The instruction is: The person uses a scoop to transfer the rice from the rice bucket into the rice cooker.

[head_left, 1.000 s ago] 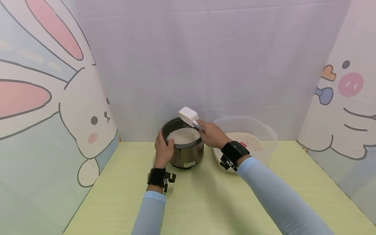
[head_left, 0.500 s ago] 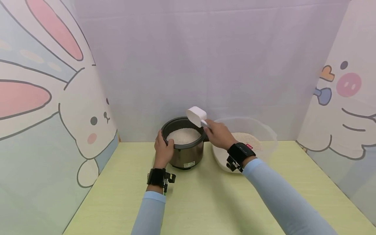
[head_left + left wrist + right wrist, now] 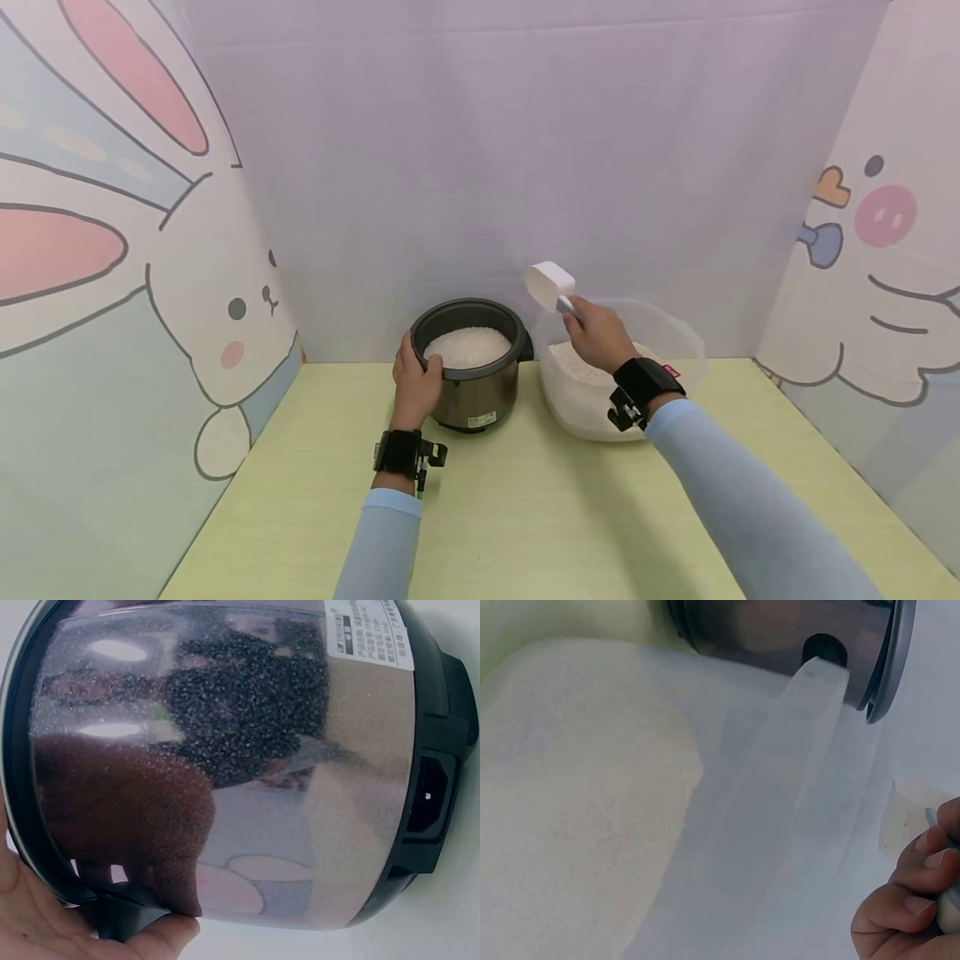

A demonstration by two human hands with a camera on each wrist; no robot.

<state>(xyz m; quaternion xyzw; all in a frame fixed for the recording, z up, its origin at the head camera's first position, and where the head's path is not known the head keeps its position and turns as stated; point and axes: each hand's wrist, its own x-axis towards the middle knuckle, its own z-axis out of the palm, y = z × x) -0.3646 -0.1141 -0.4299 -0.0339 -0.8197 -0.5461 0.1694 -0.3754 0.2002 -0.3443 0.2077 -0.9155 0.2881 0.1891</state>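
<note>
My left hand (image 3: pixel 417 385) grips the left side of a dark rice cooker (image 3: pixel 474 398), thumb near the rim; in the left wrist view its fingers lie round a black side handle (image 3: pixel 120 916). White rice (image 3: pixel 468 347) covers the bottom of the cooker's open pot. A white measuring scoop (image 3: pixel 550 285) is held by its handle in my right hand (image 3: pixel 602 335), raised above the left part of a translucent plastic tub (image 3: pixel 581 419). Pale rice (image 3: pixel 592 795) fills the tub's lower part. Whether the scoop holds anything cannot be told.
Cooker and tub stand side by side at the back of a pale yellow-green table (image 3: pixel 510 517). Behind them hangs a plain lilac curtain (image 3: pixel 525 167). Cartoon-printed panels, one with a rabbit (image 3: pixel 202 333), close off both sides.
My right hand has carried the scoop rightward, from above the cooker to above the tub. The left hand has kept its hold on the cooker, which has stayed put.
</note>
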